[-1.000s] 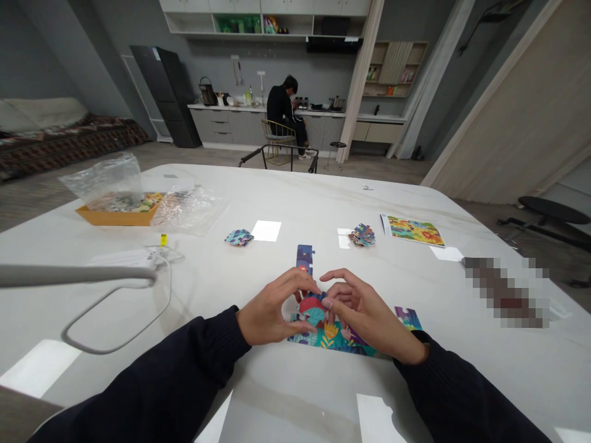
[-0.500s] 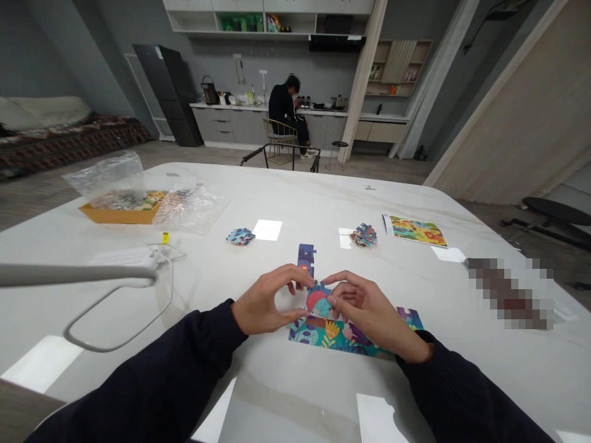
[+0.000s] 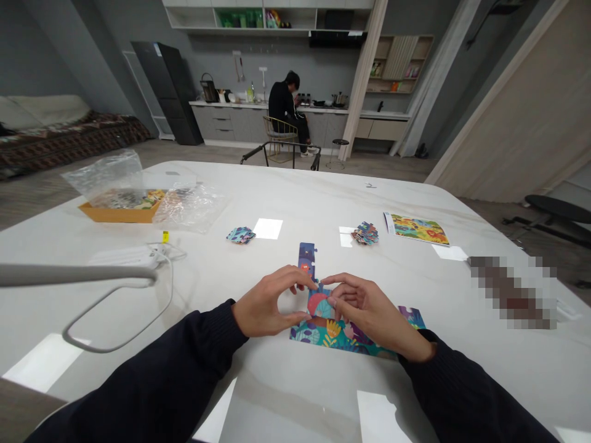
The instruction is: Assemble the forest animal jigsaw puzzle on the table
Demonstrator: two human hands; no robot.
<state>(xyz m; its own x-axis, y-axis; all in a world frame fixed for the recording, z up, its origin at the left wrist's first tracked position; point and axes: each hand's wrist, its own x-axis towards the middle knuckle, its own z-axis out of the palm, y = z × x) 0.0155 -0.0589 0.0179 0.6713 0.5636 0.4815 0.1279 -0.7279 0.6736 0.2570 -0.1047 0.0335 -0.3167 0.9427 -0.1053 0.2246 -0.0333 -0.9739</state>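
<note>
A jigsaw puzzle piece with a pink-red dome and teal patch (image 3: 318, 304) lies between my two hands. My left hand (image 3: 272, 303) grips its left side, thumb low and index finger high. From the right, my right hand (image 3: 364, 311) pinches the same piece with thumb and fingers, hiding part of it. Below runs a joined strip of puzzle pieces with plants and flowers (image 3: 332, 335), partly covered by my right hand. A purple-blue column of joined pieces (image 3: 306, 255) rises just above my left fingertips.
Two heaps of loose pieces lie farther off, one bluish (image 3: 241, 235), one brownish (image 3: 365, 233). A picture sheet (image 3: 418, 229) is at right. An orange box (image 3: 117, 214) and clear plastic bag (image 3: 189, 206) stand at left, near a white cable (image 3: 172, 295). Someone sits (image 3: 284, 101) by the kitchen counter.
The view has shifted very slightly. Both hands stay at the same puzzle piece, with hardly any movement of the fingers.
</note>
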